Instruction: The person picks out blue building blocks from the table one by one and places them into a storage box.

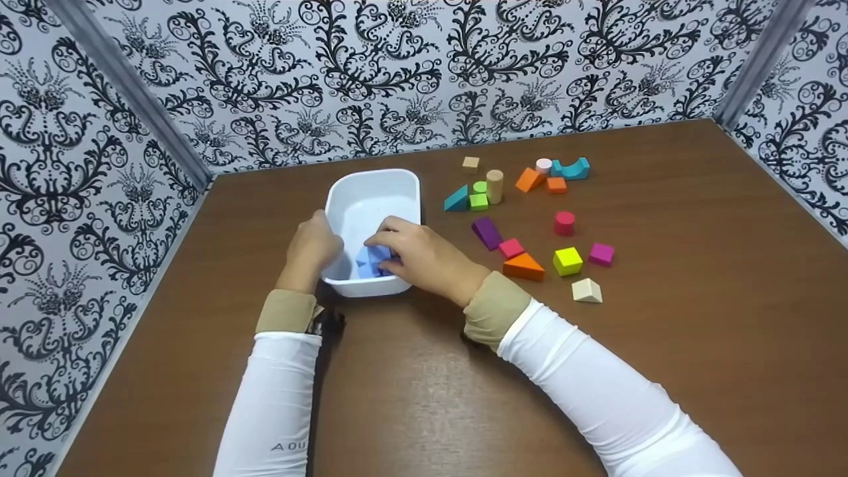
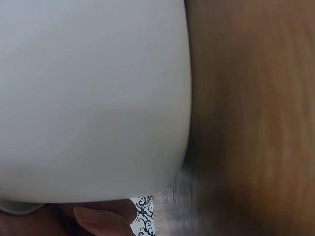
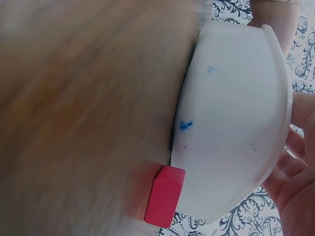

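A white plastic tub (image 1: 371, 287) stands on the table, its outer wall (image 2: 93, 98) filling much of the left wrist view. My left hand (image 1: 313, 246) grips its left rim, and some of the fingers (image 2: 98, 220) show below the wall. From the right side my right hand (image 1: 424, 255) reaches over the rim into the tub. Its thumb and fingers curl round light-blue blocks (image 1: 371, 260) at the near end; the hand partly covers them, so their exact shapes are unclear. The right wrist view shows this hand (image 3: 298, 167) beyond the tub's rim, the blocks hidden by the wall.
Right of the tub lie scattered wooden blocks, among them a purple wedge (image 1: 487, 233), an orange triangle (image 1: 524, 267), a yellow cube (image 1: 568, 262), a red cylinder (image 1: 564, 223) and a blue arch (image 1: 571, 168). A red block (image 3: 165, 196) appears near the tub. Patterned walls (image 1: 424, 73) border the table.
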Motion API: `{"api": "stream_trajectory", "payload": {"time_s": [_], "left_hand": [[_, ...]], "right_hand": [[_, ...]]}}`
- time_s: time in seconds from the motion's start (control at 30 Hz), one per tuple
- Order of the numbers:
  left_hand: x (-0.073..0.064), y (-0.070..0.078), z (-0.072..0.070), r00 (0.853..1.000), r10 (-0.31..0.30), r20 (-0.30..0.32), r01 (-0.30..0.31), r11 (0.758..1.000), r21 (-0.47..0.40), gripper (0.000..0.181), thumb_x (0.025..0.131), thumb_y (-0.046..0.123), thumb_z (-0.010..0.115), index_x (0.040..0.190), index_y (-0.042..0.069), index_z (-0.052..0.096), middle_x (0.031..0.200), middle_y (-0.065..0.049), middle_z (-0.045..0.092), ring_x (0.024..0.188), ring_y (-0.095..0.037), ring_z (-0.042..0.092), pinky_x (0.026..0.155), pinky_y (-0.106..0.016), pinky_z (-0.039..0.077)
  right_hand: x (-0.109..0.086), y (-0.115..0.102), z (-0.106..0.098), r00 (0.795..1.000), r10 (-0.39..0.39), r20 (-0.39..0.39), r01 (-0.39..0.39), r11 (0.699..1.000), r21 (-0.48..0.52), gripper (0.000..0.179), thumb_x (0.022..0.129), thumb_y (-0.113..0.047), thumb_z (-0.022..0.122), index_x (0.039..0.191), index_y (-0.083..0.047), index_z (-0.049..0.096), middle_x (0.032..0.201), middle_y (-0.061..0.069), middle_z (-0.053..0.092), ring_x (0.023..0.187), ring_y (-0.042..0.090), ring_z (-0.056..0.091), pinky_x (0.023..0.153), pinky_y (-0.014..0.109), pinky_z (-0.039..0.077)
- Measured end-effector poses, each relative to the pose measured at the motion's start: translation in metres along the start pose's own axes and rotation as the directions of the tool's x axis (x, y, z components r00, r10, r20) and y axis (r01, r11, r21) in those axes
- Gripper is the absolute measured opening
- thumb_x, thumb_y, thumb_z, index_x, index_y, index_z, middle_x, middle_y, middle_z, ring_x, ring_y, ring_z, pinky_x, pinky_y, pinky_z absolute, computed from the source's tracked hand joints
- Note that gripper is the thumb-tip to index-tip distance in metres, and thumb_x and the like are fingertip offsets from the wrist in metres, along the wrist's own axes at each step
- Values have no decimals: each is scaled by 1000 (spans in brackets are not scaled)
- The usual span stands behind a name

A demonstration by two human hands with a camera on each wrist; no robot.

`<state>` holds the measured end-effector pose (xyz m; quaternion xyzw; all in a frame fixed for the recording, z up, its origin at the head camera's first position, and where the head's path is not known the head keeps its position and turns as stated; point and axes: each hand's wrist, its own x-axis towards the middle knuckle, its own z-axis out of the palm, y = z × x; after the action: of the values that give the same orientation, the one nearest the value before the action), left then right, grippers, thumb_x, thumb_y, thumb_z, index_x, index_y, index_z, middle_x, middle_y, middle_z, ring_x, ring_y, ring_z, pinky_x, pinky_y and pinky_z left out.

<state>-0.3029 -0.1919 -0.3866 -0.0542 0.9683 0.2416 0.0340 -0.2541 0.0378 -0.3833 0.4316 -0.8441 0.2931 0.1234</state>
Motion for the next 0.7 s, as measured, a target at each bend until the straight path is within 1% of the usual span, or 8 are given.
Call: {"api": "stream_trajectory", "payload": {"time_s": [0.17, 0.3, 0.47, 0.7], "left_hand": [[0, 1, 0, 1000, -2, 0, 2, 1000, -4, 60, 95, 6, 49, 152, -10, 41, 141, -34, 58, 124, -45, 61, 104, -59, 52], [0, 2, 1, 1000, -4, -2, 4, 1000, -4, 60, 95, 6, 49, 152, -10, 41, 141, -34, 58, 125, -45, 62, 104, -59, 52], [1, 1, 1, 1000, -1, -2, 1, 1000, -4, 60, 94, 7, 49, 151, -10, 42, 141, -34, 58, 126, -46, 61, 105, -59, 51], [-1, 0, 0, 1000, 2, 10, -2, 1000, -12, 61, 94, 7, 48, 152, -11, 40, 142, -36, 58, 127, -47, 61, 105, -59, 51]], "right_hand": [[0, 0, 0, 1000, 15, 5, -16, 1000, 6, 32, 96, -11, 80, 126, -4, 76, 115, 11, 68, 107, 23, 68, 102, 31, 55], [1, 0, 0, 1000, 25, 13, -25, 1000, 14, 28, 96, -10, 80, 123, -4, 77, 115, 11, 68, 108, 23, 68, 103, 32, 54], [1, 1, 0, 1000, 16, 15, -17, 1000, 27, 21, 97, -8, 78, 117, -3, 78, 113, 11, 68, 106, 23, 68, 101, 32, 55], [1, 2, 1, 999, 32, 23, -33, 999, 29, 20, 97, -8, 78, 116, -3, 78, 113, 11, 68, 105, 21, 68, 100, 31, 55]]}}
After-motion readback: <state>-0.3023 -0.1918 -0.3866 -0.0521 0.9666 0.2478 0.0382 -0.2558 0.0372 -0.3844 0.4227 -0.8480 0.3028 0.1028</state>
